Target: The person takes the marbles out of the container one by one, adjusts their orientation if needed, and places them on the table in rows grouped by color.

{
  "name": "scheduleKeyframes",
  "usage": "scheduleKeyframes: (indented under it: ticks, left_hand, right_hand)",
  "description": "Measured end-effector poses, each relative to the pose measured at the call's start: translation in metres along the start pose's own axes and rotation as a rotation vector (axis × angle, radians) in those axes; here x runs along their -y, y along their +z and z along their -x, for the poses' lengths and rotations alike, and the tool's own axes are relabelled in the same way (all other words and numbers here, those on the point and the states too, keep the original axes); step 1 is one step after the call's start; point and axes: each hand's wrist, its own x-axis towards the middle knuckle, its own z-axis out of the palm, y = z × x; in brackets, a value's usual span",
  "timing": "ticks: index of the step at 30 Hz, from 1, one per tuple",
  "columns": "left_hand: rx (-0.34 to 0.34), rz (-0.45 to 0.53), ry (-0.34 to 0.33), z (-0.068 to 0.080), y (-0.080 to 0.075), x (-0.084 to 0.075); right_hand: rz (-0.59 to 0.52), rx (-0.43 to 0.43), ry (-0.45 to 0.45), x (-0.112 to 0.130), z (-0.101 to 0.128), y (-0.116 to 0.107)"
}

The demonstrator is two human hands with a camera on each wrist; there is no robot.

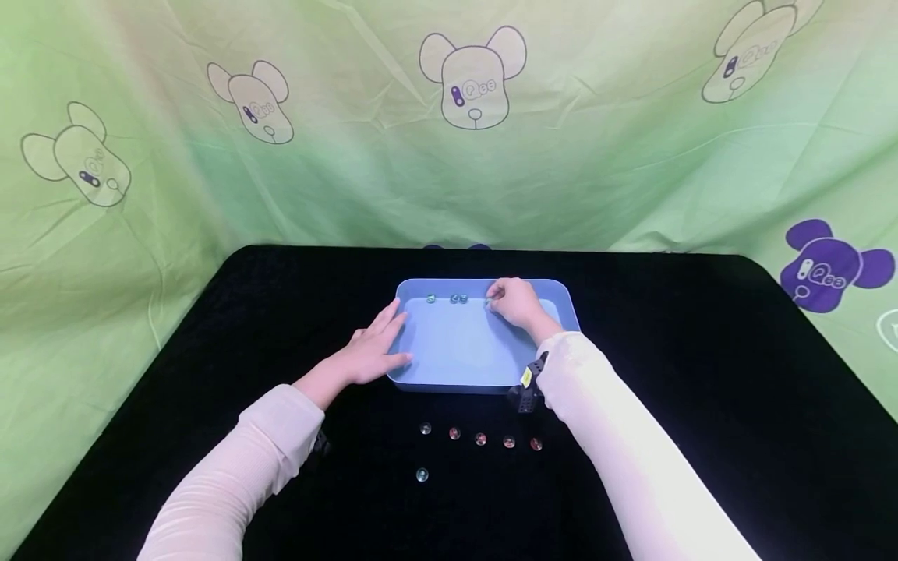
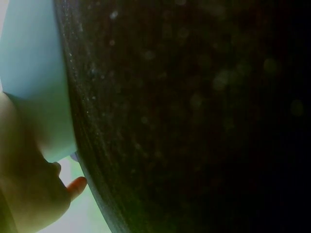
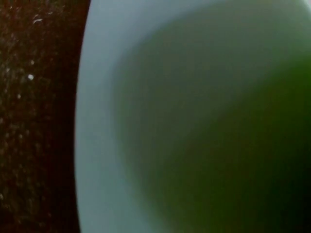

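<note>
My right hand (image 1: 515, 302) reaches into a shallow blue tray (image 1: 449, 343) and pinches a small glass marble (image 1: 488, 302) near the far wall, partly hidden by the fingertips. Left of it along that wall lie a bluish glass marble (image 1: 431, 298) and a close pair of marbles (image 1: 459, 298). With fingers spread, my left hand (image 1: 368, 351) rests on the tray's left rim. In the left wrist view, part of the left hand (image 2: 34, 194) shows beside the tray wall (image 2: 39, 73). The right wrist view shows the tray's pale wall (image 3: 97, 121), blurred; no fingers appear there.
On the black tablecloth (image 1: 316, 499) before the tray, a clear marble (image 1: 425, 428) and several reddish marbles (image 1: 480, 439) form a row. A bluish marble (image 1: 422, 474) lies nearer. A green printed curtain (image 1: 561, 179) hangs behind the table.
</note>
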Motion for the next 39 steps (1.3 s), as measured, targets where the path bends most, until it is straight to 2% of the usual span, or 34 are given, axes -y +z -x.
scheduleKeyframes:
  ticks: [6, 20, 39]
  left_hand:
    - [0.001, -0.004, 0.001, 0.000, 0.000, 0.000]
    - [-0.009, 0.013, -0.001, 0.001, -0.002, -0.002]
    - [-0.007, 0.008, -0.002, 0.001, 0.000, -0.001]
  right_hand:
    - [-0.066, -0.013, 0.007, 0.003, 0.004, -0.007]
    - [-0.095, 0.007, 0.034, 0.014, 0.009, -0.016]
    - [-0.133, 0.011, -0.060, 0.024, 0.037, -0.019]
